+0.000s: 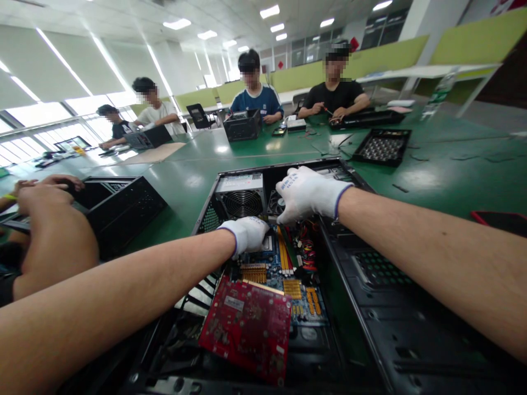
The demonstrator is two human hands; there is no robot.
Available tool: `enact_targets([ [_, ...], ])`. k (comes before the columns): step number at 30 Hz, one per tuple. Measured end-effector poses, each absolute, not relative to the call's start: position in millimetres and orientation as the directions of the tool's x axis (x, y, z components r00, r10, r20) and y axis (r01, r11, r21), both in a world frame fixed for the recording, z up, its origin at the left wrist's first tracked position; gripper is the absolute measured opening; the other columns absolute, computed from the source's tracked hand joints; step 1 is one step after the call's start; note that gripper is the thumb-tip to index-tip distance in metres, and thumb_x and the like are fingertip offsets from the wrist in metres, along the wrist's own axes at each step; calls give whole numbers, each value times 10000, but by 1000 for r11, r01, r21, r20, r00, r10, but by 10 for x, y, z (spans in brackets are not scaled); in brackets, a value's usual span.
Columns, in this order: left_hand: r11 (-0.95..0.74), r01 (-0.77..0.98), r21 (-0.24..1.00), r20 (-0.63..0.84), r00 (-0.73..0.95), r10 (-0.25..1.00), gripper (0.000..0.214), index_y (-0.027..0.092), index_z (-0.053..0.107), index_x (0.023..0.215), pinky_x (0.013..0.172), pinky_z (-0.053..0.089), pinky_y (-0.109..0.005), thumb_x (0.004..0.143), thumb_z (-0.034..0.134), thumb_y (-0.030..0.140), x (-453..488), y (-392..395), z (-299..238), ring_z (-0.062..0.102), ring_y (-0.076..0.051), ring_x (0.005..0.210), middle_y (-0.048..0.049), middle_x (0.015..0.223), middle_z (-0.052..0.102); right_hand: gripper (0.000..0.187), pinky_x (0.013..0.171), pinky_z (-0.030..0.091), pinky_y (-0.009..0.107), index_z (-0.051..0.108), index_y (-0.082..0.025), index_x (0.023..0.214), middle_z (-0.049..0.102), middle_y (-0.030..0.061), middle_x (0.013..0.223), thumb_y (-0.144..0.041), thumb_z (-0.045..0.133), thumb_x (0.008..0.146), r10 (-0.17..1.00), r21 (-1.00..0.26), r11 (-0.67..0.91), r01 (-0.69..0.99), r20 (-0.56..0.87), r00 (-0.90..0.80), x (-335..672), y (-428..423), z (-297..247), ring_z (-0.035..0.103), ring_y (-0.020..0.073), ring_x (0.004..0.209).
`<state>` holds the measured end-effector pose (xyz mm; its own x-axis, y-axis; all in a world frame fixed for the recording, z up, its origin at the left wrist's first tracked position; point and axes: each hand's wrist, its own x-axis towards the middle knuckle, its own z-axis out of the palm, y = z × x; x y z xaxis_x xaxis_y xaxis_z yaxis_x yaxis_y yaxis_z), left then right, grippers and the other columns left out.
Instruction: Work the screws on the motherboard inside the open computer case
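An open black computer case (370, 285) lies on the green table in front of me. Inside are a blue motherboard (284, 274), a red expansion card (247, 329) standing near the front, and a power supply with a fan (241, 197) at the far left. My left hand (247, 233), in a white glove, is closed low over the motherboard beside the memory slots; what it grips is hidden. My right hand (307, 192), also gloved, curls down over the CPU cooler fan (275, 202) next to red and yellow cables (307, 241).
A co-worker's bare hands (45, 219) rest on another black case (119, 211) at the left. Several people work across the table with more cases (242, 125). A black perforated tray (382, 147) lies at the far right. A dark red-edged object (500, 221) sits at the right.
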<state>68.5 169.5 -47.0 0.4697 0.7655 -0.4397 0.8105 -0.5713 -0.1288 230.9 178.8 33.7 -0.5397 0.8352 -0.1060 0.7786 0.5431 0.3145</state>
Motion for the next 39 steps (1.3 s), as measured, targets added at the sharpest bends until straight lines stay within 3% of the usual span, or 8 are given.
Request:
enact_targets([
  [9, -594, 796, -114, -423, 502, 754, 682, 185, 594, 1402, 996, 564, -379, 778, 775, 394, 692, 1695, -506, 684, -324, 1191, -149, 1356, 679, 614, 821, 480, 429, 763, -159, 995, 740, 175, 1028, -698, 695, 710, 826, 307, 557, 772, -111, -553, 2306, 1790, 335, 638, 369, 1043],
  [20, -601, 785, -152, -453, 485, 748, 713, 194, 575, 1437, 946, 577, -351, 770, 778, 348, 773, 1693, -422, 711, -309, 1124, -132, 1275, 721, 697, 843, 490, 435, 749, -141, 1093, 738, 188, 1091, -717, 662, 711, 829, 319, 555, 769, -132, -543, 2302, 1768, 347, 635, 377, 1091],
  [31, -586, 799, -135, -488, 461, 741, 777, 201, 579, 1407, 1016, 546, -328, 696, 834, 386, 780, 1679, -379, 681, -298, 1205, -115, 1316, 712, 681, 841, 474, 419, 733, -142, 1116, 737, 187, 1086, -691, 663, 720, 840, 340, 540, 770, -149, -522, 2295, 1743, 328, 624, 367, 1093],
  [39, -531, 835, -146, -443, 425, 790, 682, 113, 608, 1295, 941, 582, -390, 741, 797, 463, 660, 1473, 47, 704, -349, 1149, -213, 1270, 707, 658, 841, 485, 434, 740, -122, 1077, 738, 197, 1057, -671, 669, 722, 799, 320, 596, 737, -144, -584, 2257, 1645, 377, 641, 371, 1064],
])
